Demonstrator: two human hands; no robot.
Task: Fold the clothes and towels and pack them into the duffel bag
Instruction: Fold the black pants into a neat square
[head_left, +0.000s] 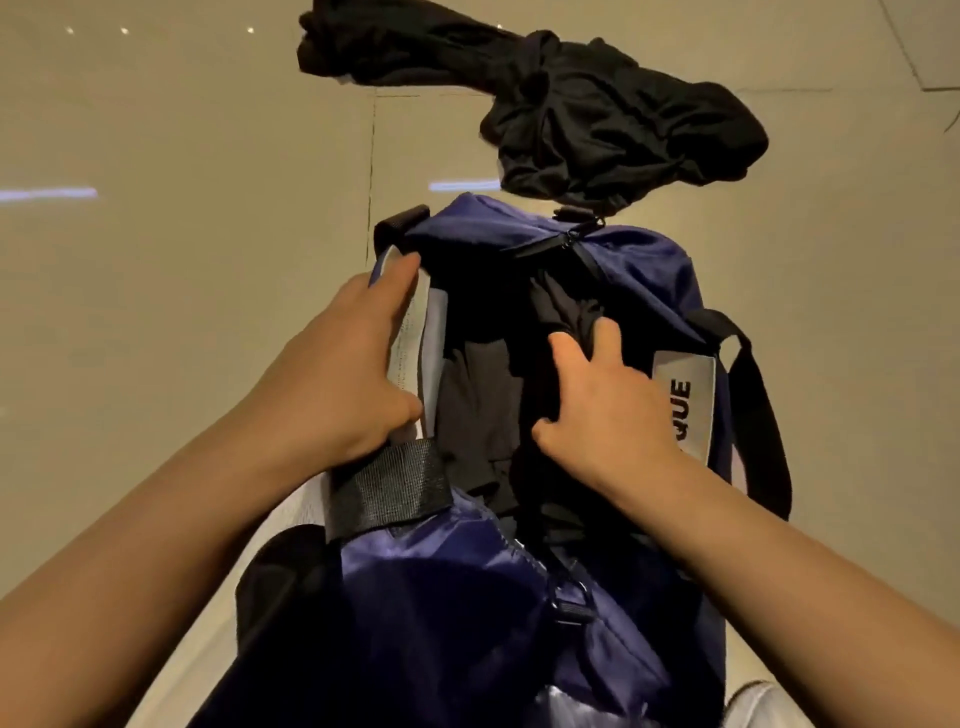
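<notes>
A navy blue duffel bag (457, 587) with black straps lies open on the floor in front of me, its zipper parted along the top. My left hand (343, 374) grips the bag's left rim, fingers curled over the pale inner lining. My right hand (602, 405) is inside the opening and pinches dark folded clothing (483, 410) that fills the bag. A crumpled pile of black clothes (597, 114) lies on the floor just beyond the bag's far end.
Glossy beige floor tiles (182, 286) spread out to the left and right of the bag. A black shoulder strap (763, 415) loops off the bag's right side, by a white label. Something white (753, 701) shows at the bottom right.
</notes>
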